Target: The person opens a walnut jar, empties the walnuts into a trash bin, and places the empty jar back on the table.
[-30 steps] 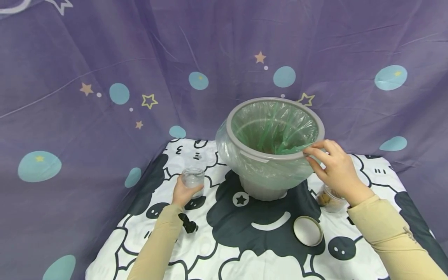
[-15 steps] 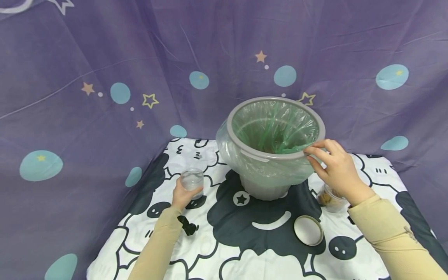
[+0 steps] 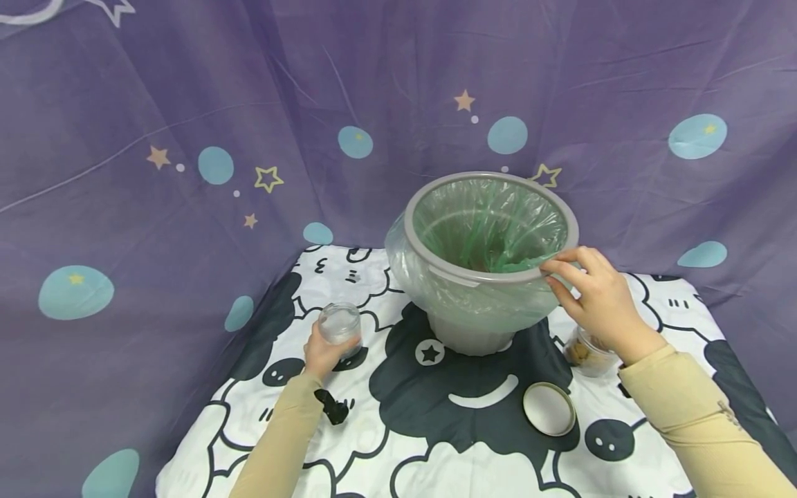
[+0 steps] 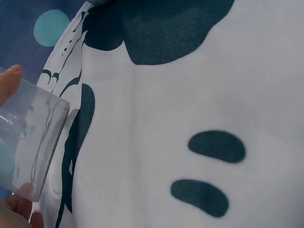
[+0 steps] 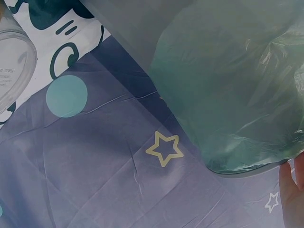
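Note:
My left hand (image 3: 323, 351) grips a clear jar (image 3: 340, 330) with no lid on, its mouth tipped a little toward me, left of the trash can. In the left wrist view only part of the jar (image 4: 33, 137) shows, with a thumb and fingertips around it. The grey trash can (image 3: 467, 337) stands upright, lined with a thin green bag (image 3: 498, 301) folded out over its rim. My right hand (image 3: 594, 297) pinches the rim and bag at the right front. In the right wrist view, fingers (image 5: 290, 187) reach the rim's edge.
A second clear jar (image 3: 588, 354) with yellowish-brown pieces inside stands beneath my right wrist. In front of it lies a round lid (image 3: 549, 409), pale side up. A black-and-white cartoon cloth (image 3: 461, 470) covers the table; a purple curtain (image 3: 398, 83) hangs behind.
The jar in my left hand has tipped slightly more toward me, so more of its mouth shows. My right hand keeps its place on the can's rim.

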A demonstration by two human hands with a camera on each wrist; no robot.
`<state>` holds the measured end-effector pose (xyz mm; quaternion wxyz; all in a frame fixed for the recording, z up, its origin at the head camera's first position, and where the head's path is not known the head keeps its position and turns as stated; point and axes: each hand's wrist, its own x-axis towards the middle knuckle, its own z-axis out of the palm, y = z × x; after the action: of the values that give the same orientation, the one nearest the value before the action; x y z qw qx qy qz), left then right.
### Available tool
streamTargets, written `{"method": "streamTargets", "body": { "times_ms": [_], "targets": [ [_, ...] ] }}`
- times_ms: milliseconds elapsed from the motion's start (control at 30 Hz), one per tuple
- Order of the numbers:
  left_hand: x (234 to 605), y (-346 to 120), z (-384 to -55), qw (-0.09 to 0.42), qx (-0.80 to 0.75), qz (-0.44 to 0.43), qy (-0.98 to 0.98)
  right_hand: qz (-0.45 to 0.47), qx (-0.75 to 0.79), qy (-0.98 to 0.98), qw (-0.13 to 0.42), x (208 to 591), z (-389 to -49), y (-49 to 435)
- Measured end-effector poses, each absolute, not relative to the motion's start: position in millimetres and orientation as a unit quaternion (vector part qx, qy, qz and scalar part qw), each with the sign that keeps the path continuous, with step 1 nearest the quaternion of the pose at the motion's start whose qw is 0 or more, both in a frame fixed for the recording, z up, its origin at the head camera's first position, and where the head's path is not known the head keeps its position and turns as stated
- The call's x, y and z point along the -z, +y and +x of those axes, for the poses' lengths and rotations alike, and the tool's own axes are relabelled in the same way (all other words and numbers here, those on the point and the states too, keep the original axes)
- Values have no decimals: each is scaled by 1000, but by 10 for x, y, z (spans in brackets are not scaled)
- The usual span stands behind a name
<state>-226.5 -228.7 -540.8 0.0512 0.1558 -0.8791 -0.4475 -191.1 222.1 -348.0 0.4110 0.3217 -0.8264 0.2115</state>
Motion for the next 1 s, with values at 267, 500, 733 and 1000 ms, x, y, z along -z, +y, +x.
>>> {"method": "streamTargets", "body": {
  "times_ms": [267,500,733,1000],
  "targets": [
    [5396,-2301,-2260,55,448,158,-879,319,-215,-825,413,3479,-1904,2224],
    [5408,-2328,-2227,51,470,161,-867,312,-213,-830,411,3469,-1890,2239],
    [5465,-2339,-2174,54,495,137,-856,311,-213,-829,413,3484,-1889,2244],
    [5521,-2352,-2092,36,457,150,-876,323,-212,-824,415,3494,-1916,2229]
  ]
}}
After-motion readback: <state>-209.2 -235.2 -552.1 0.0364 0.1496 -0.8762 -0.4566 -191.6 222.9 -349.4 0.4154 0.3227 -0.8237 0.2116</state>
